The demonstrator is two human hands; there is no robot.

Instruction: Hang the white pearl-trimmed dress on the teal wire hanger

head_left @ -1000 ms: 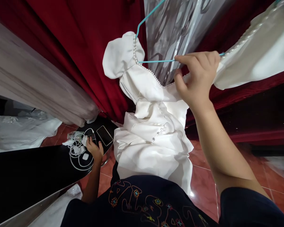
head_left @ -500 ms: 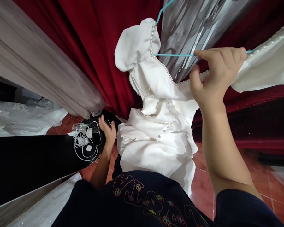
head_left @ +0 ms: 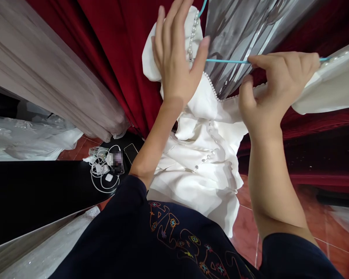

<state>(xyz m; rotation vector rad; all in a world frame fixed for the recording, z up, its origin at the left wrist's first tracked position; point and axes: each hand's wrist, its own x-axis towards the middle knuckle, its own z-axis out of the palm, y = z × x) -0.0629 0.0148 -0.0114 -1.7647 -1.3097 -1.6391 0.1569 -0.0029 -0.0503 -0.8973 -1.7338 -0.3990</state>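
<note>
A white dress (head_left: 192,155) with puffed sleeves, a beaded neckline and small buttons hangs in front of me on a thin turquoise hanger (head_left: 227,61). My right hand (head_left: 279,83) has its fingers closed over the hanger's bottom bar, near the dress's right sleeve (head_left: 328,89). Over the left puffed sleeve (head_left: 150,58) is my left hand (head_left: 177,62), its fingers stretched up and thumb apart. It covers part of the sleeve and the pearl trim; whether it touches the cloth I cannot tell.
Dark red curtains (head_left: 119,58) and pale sheer fabric (head_left: 46,66) hang behind. On the left, a black table (head_left: 40,193) bears white cables (head_left: 100,170) and phones (head_left: 130,153). Other white gowns (head_left: 26,139) lie around it. The floor is red tile (head_left: 246,228).
My left hand has risen from beside the table to the dress's left sleeve. My right hand still grips the hanger, and appears slightly farther right in view.
</note>
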